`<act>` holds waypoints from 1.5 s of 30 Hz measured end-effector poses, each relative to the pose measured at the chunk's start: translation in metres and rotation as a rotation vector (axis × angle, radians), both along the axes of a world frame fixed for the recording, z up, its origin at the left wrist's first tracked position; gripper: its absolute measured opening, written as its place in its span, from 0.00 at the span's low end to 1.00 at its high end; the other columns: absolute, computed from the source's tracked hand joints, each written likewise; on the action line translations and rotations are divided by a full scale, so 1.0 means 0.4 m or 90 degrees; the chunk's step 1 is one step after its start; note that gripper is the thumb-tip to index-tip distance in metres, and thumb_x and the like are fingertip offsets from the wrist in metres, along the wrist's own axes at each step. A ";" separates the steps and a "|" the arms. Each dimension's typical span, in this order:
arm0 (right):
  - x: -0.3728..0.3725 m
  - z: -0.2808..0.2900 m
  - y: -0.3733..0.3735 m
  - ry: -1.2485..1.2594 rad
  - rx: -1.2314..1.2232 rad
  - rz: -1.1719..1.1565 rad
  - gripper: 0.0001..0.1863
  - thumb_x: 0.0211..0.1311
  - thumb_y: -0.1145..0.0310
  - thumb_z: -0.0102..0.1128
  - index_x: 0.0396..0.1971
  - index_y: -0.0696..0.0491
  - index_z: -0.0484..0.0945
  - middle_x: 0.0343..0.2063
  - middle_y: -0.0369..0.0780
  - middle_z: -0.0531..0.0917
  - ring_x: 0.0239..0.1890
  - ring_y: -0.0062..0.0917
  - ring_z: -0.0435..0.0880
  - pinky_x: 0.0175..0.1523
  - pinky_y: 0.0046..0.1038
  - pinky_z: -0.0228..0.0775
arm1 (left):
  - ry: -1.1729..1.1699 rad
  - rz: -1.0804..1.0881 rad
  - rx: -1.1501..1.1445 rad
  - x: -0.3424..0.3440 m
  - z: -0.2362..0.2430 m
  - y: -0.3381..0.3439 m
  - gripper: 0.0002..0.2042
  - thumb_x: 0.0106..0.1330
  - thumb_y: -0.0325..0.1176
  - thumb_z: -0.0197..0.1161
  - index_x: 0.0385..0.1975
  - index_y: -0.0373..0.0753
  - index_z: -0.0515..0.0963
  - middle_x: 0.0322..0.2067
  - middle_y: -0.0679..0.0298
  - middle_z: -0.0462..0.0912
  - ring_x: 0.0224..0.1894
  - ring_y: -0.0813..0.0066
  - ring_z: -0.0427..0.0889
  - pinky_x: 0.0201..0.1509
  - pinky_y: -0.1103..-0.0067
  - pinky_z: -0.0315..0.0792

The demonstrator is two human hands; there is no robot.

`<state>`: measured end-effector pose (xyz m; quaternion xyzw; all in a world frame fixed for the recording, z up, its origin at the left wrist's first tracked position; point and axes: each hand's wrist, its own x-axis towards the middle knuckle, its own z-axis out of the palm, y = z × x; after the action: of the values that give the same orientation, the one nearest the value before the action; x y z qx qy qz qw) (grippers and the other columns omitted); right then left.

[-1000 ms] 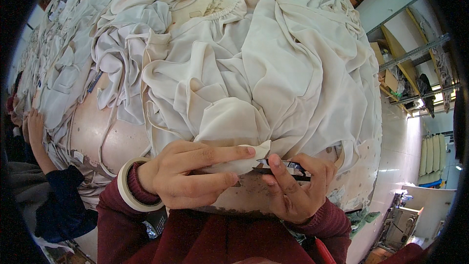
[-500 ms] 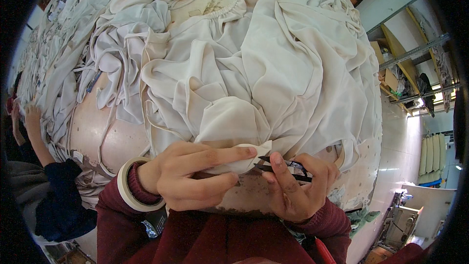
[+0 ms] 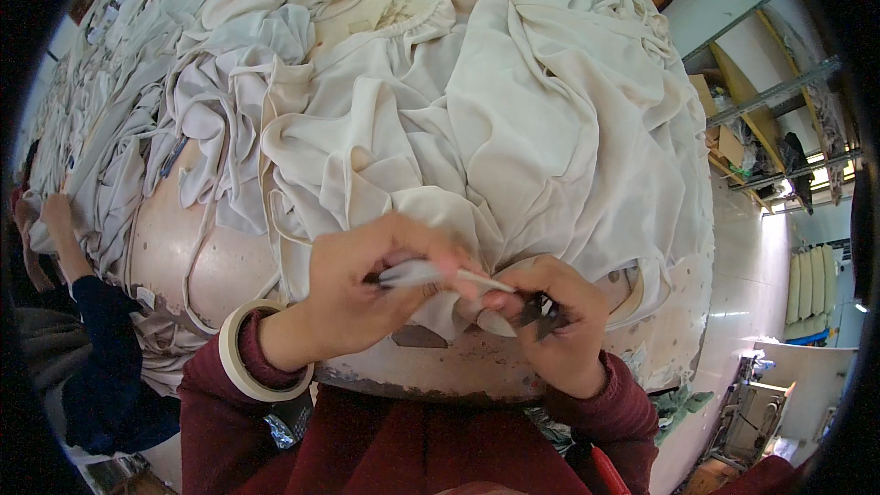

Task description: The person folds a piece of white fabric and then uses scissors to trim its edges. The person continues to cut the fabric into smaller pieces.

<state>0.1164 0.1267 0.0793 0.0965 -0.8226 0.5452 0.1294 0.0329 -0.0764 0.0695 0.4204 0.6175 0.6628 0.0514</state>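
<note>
A cream garment [image 3: 541,119] with gathers and straps lies in loose folds on the table in front of me. My left hand [image 3: 380,275] is closed on its edge, a pale fold pinched between thumb and fingers and somewhat blurred. Close beside it, my right hand [image 3: 561,321] is closed around small black thread snips [image 3: 541,313], mostly hidden in the palm. The right thumb and forefinger meet the same fabric edge. A roll of cream tape [image 3: 240,357] sits around my left wrist like a bracelet.
More pale garments [image 3: 101,119] heap along the table's left side, where a co-worker's hand [image 3: 60,220] touches them. A pen [image 3: 172,158] lies among the cloth. The worn table edge [image 3: 412,383] runs before me. Shelves [image 3: 765,119] stand at the right.
My left hand has turned from lying flat over the fabric to pinching its edge, raised slightly. My right hand has rolled inward, snips tucked into the palm, and come to the fabric edge.
</note>
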 end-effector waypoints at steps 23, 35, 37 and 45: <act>0.038 0.020 -0.007 0.132 0.148 -0.083 0.22 0.45 0.76 0.70 0.45 0.58 0.81 0.28 0.39 0.82 0.26 0.27 0.77 0.31 0.27 0.69 | 0.041 0.093 -0.103 0.038 -0.017 0.004 0.20 0.68 0.21 0.58 0.57 0.29 0.63 0.45 0.58 0.83 0.39 0.80 0.84 0.41 0.89 0.72; 0.000 0.022 -0.003 0.200 0.202 -0.067 0.14 0.40 0.79 0.73 0.30 0.54 0.81 0.17 0.35 0.75 0.17 0.23 0.71 0.24 0.23 0.60 | -0.001 -0.025 -0.176 0.032 0.022 0.011 0.22 0.68 0.21 0.57 0.60 0.33 0.59 0.42 0.59 0.84 0.41 0.76 0.85 0.44 0.83 0.74; -0.003 0.025 0.004 0.204 0.228 -0.041 0.14 0.39 0.76 0.74 0.29 0.53 0.80 0.17 0.35 0.75 0.17 0.24 0.72 0.24 0.24 0.60 | 0.037 -0.029 -0.212 0.026 0.029 0.008 0.22 0.68 0.21 0.56 0.61 0.33 0.58 0.37 0.60 0.85 0.40 0.74 0.85 0.45 0.82 0.74; -0.005 0.027 0.008 0.084 0.183 0.059 0.16 0.36 0.71 0.74 0.26 0.50 0.76 0.16 0.32 0.73 0.19 0.26 0.72 0.27 0.26 0.61 | -0.045 -0.115 -0.180 0.021 0.027 0.014 0.26 0.64 0.22 0.61 0.60 0.33 0.59 0.33 0.60 0.86 0.39 0.70 0.86 0.48 0.79 0.73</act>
<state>0.1146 0.1298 0.0899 0.1873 -0.8764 0.4200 0.1431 0.0412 -0.0707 0.0801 0.4390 0.6621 0.5764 0.1914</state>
